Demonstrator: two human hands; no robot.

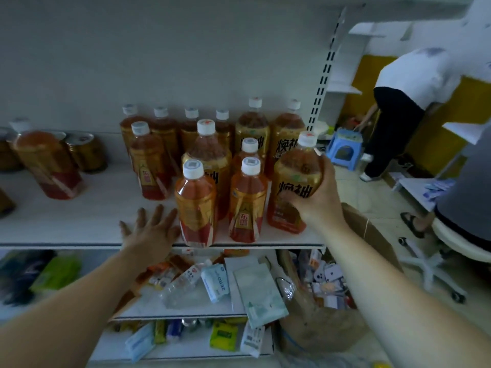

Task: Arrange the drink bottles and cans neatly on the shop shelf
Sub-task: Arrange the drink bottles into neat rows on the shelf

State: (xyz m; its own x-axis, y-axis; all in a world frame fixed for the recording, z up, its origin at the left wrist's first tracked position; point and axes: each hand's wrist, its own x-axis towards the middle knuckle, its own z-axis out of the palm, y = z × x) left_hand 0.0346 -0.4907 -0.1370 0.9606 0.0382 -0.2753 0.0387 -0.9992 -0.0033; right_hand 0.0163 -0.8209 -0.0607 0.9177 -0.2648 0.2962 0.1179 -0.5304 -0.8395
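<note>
Amber bottle (293, 181) is at the near right of the shelf (79, 221); the right hand (317, 193) has its grip curled round the upper part. The left hand (151, 227), grip spread, holds nothing. Probably it is best to set the base flat, in line with the near row (248, 200).

Aisle clutter, right side and below.
Blue stool (344, 150) stood beside a bending person (409, 75); cardboard box (377, 235) near wheeled chair base (427, 266); green packet (224, 337) lay low.
</note>
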